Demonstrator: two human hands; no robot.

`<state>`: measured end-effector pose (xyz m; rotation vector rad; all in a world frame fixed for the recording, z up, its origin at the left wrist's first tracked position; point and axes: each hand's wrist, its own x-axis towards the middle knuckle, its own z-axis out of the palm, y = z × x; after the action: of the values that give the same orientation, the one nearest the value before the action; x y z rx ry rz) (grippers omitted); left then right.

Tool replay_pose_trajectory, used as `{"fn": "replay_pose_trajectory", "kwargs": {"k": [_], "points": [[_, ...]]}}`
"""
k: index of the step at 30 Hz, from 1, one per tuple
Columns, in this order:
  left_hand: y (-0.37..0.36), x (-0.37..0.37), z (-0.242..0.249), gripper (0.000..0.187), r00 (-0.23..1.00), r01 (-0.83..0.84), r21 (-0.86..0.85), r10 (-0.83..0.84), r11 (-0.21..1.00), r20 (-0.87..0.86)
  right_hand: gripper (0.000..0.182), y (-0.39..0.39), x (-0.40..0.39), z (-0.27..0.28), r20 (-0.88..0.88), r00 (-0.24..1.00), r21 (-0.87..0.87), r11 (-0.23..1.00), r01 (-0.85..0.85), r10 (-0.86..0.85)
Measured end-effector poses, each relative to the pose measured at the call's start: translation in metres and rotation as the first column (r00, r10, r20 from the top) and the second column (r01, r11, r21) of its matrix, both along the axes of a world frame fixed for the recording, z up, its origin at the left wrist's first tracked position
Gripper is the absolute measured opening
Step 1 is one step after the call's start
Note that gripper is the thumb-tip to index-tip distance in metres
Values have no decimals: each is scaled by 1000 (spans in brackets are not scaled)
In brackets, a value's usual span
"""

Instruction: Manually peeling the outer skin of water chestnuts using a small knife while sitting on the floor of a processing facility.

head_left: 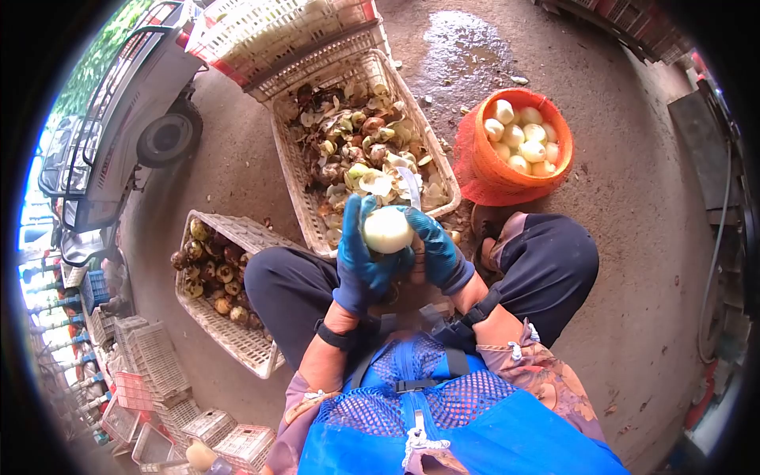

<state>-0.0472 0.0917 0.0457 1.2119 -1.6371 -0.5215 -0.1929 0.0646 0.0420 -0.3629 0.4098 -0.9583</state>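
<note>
My left hand (362, 265), in a blue-green glove, is closed around a peeled white onion (387, 229) above the near end of a crate. Against the onion's other side is my right hand (439, 249), gloved the same way. From its fingers a knife (409, 186) points away from me, its pale blade showing and its handle hidden in the grip. Just beyond both hands, the long plastic crate (289, 170) is filled with onion skins and trimmings (356, 142).
An orange bucket (514, 186) in red netting holds peeled onions (514, 136). At left, a tilted crate (237, 342) contains unpeeled onions (214, 273). Stacked crates (297, 36) stand behind the skins. A vehicle (131, 127) is parked left; more crates (158, 360) lie lower left.
</note>
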Motion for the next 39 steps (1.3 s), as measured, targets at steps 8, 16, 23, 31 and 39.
{"fn": "replay_pose_trajectory", "kwargs": {"k": [8, 16, 23, 31, 39], "points": [[4, -2, 15, 77, 691, 392, 277, -82, 878, -718, 58, -5, -8, 17, -76, 997, -196, 981, -10, -5], [-1, 7, 15, 65, 516, 526, 382, 72, 760, -853, 40, -7, -9, 17, -396, 917, -201, 979, -39, -45], [5, 15, 1, 50, 213, 580, 375, 310, 724, -927, 36, -9, -17, 2, -774, 368, -614, 752, -241, -514], [5, 17, -4, 44, 201, 560, 398, 347, 727, -916, 46, -6, -14, -14, -768, 95, -527, 540, -656, -634], [4, 20, -5, 38, 157, 540, 432, 418, 722, -895, 19, -23, -2, -29, -800, -101, -353, 599, -718, -592]]}}
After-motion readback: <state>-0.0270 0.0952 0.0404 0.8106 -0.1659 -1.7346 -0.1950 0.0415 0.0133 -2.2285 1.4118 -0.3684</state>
